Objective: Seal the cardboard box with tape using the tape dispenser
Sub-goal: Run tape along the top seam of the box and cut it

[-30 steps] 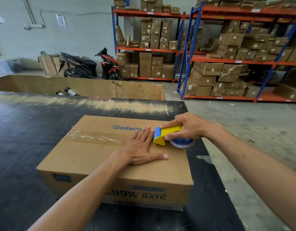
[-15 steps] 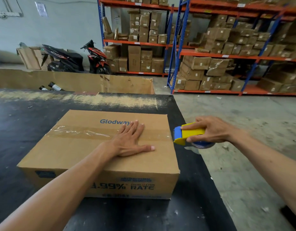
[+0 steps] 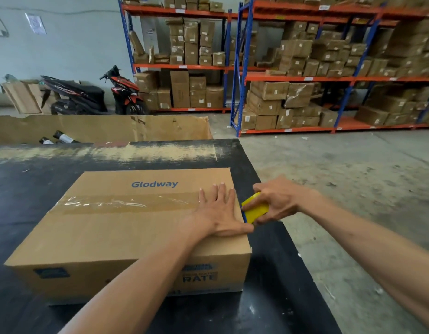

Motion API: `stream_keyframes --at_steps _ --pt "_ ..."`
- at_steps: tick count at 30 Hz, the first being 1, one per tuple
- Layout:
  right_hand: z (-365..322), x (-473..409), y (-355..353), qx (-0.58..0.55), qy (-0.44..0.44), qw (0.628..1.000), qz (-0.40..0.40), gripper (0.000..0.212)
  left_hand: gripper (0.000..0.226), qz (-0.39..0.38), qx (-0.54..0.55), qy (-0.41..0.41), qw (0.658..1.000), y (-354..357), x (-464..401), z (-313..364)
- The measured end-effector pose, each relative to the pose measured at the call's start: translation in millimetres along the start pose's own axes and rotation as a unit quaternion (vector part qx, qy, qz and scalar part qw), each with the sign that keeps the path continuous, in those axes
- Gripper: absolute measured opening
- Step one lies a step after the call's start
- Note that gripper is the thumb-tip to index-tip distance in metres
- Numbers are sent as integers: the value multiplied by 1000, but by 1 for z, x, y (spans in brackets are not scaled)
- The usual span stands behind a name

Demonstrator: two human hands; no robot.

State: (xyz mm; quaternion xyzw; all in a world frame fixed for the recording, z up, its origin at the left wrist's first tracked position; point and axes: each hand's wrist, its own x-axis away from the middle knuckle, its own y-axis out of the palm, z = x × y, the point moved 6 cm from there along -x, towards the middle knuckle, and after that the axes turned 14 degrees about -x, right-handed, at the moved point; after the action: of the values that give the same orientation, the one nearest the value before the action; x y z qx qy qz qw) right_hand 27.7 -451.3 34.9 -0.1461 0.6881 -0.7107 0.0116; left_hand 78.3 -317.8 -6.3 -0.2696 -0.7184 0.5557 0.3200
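A brown cardboard box (image 3: 126,227) marked "Glodway" lies on a black table (image 3: 276,261). A strip of clear tape (image 3: 126,202) runs along its top seam from the left edge to the right edge. My left hand (image 3: 218,213) lies flat, fingers spread, on the right end of the box top, over the tape. My right hand (image 3: 278,198) grips the yellow and blue tape dispenser (image 3: 254,209), held against the box's right side just below the top edge. The tape roll is hidden behind my hand.
A large open cardboard bin (image 3: 100,127) stands behind the table. Blue and orange racks (image 3: 240,75) full of cartons fill the back and right. Two motorbikes (image 3: 93,95) are parked by the wall. Concrete floor (image 3: 341,177) lies right of the table edge.
My right hand pulled the dispenser off the box's right edge, then brought it back down against the box's right side. My left hand slid right along the tape to the box's right end.
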Motion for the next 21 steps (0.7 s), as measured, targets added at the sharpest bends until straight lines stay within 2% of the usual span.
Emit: stream_keyframes --at_steps 2,4,7,10,14,17,19,21 --pt "9 0 -4 17 25 999 9 61 95 -10 18 -39 999 -6 -9 6" --pt "23 9 -14 14 59 998 13 59 77 3 81 -116 990 -12 -17 13" --pt "42 25 -19 7 110 994 23 57 74 0 152 -217 964 -14 -27 21" --pt "49 41 -26 1 140 989 50 57 77 -5 129 -246 961 -13 -34 24" --pt "41 62 -38 -24 163 981 104 58 78 -13 107 -215 971 -8 -23 22" --pt "33 72 -49 -107 164 968 158 52 75 -6 65 -157 985 -2 3 17" --pt "22 77 -52 -222 146 941 208 49 72 -3 38 -97 995 6 25 6" --pt "5 79 -54 -344 115 893 268 50 68 7 10 -39 999 14 45 -11"
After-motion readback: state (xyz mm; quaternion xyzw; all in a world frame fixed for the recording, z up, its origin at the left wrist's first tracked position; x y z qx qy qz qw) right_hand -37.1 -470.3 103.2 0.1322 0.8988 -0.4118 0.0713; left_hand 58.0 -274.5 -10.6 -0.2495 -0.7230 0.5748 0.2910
